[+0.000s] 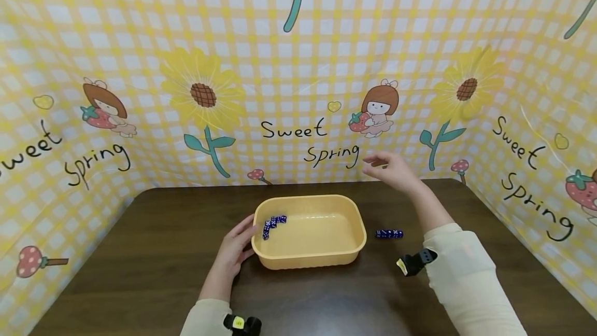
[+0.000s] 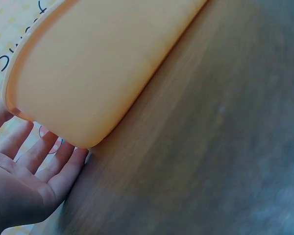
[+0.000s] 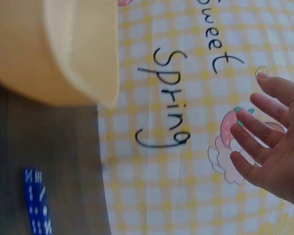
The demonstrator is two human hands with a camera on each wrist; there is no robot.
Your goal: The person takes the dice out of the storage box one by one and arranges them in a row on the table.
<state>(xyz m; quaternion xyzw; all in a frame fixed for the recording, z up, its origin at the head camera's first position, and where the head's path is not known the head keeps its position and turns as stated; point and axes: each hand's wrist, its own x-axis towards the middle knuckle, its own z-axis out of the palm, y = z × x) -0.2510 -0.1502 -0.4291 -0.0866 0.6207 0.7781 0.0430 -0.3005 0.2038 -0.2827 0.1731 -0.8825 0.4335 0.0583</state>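
A yellow plastic tub [image 1: 308, 262] stands on the dark wooden table. My left hand [image 1: 235, 247] rests against its left end, and in the left wrist view the extended fingers [image 2: 63, 161] touch the outer wall just under the rim. Inside the tub, several small dark-blue dice [image 1: 273, 224] with white pips lie in a bent line near the left wall. My right hand [image 1: 391, 169] is raised above the table's back edge with nothing in it, its fingers apart in the right wrist view. Below it, more blue dice [image 1: 389, 234] sit in a compact block right of the tub.
Yellow-checked cloth [image 1: 289, 77] with printed sunflowers and lettering hangs behind the table and along both sides. The table [image 1: 154, 253] extends left of the tub and in front of it. Each wrist wears a black strap with a camera [image 1: 412, 263].
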